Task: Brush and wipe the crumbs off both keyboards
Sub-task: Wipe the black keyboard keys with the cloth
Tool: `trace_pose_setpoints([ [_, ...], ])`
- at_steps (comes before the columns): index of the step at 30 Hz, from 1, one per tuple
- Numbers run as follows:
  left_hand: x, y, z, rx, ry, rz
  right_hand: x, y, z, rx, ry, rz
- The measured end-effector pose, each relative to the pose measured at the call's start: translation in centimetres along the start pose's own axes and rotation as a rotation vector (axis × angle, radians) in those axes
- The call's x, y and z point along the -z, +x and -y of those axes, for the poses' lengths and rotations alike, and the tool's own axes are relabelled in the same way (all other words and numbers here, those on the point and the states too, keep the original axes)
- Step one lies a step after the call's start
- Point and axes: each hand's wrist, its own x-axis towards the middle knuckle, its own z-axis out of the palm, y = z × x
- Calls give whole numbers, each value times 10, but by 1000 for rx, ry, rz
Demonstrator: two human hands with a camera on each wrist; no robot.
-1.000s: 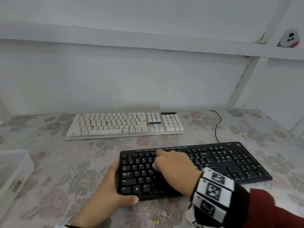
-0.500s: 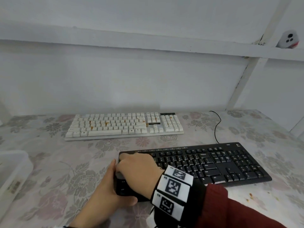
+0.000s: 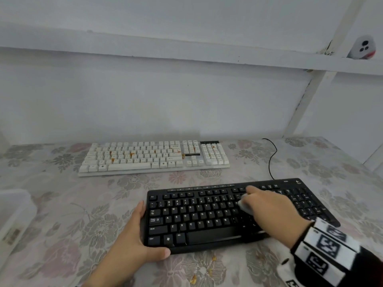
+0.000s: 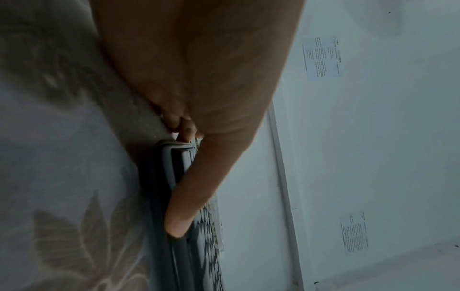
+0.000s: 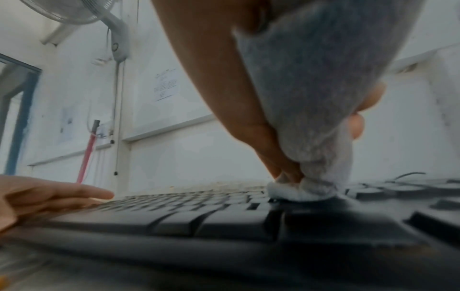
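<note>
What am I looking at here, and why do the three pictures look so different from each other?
No machine here: a person wears three cameras. One sits on the head and looks down at a flowered tablecloth; one sits on each wrist, looking along the fingers, so those views are close and tilted.

On the cloth lie a white keyboard speckled with orange crumbs and, nearer, a black keyboard. The left hand holds the black keyboard's left end steady. The right hand grips a pale grey cloth and presses it on the keys. A clear plastic box stands at the left edge.
</note>
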Motion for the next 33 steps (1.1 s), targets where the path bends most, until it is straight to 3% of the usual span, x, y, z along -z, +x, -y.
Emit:
trace_pose_setpoints([
  [3,-1,1,1,-1,17,-25,-1,2,-23,-93,-41,25],
  [6,-3,1,-1,-4,4,-48,12,8,-20,-89,-61,33],
  [11,-4,1,-3,22,-10,-63,27,15,43,210,187,34],
  [13,-4,2,-3,25,-21,-62,21,15,67,323,194,29],
  [15,-4,3,-1,19,-13,-69,12,15,70,343,155,16],
  [23,-4,2,0,-6,0,-56,-11,2,-22,-9,-3,-16],
  [26,-1,2,0,-9,-13,-30,-7,3,-42,-86,-70,38],
  [30,-2,1,-1,-26,-5,-15,10,9,-20,51,58,-25],
  [33,-1,-1,-2,-28,9,5,6,10,11,214,195,25],
])
